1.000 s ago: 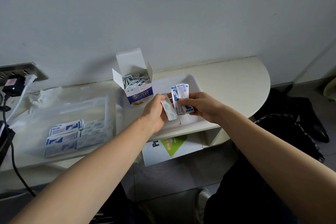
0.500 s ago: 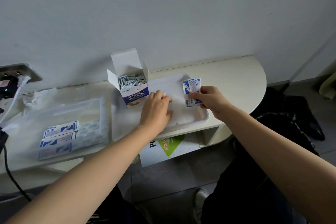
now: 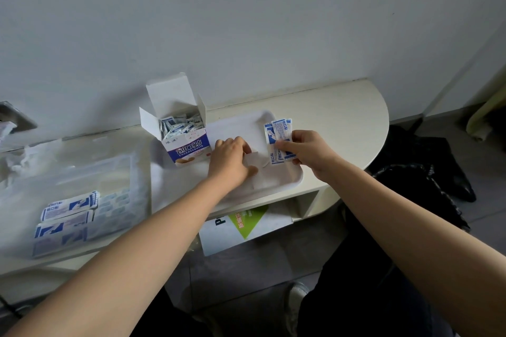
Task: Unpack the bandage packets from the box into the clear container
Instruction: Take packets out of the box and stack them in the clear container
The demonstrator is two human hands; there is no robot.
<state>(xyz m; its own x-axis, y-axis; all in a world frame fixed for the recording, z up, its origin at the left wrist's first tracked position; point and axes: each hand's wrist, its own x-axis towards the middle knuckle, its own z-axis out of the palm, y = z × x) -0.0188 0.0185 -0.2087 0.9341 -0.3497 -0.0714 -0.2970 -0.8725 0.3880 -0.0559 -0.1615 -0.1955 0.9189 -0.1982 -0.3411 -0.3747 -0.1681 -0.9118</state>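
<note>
The right hand (image 3: 306,149) pinches a small fan of blue-and-white bandage packets (image 3: 279,141) between thumb and fingers, above the right end of a white tray (image 3: 276,186) near the bench's (image 3: 334,107) rounded right edge. The left hand (image 3: 231,163) lies with fingers bent over a white packet (image 3: 257,161) on the tray; I cannot tell whether it grips it. The open box (image 3: 187,142), with more packets inside, stands on the tray's back left corner. The clear container (image 3: 115,172) sits toward the bench's left front edge, with stacked packets (image 3: 68,212) in it.
</note>
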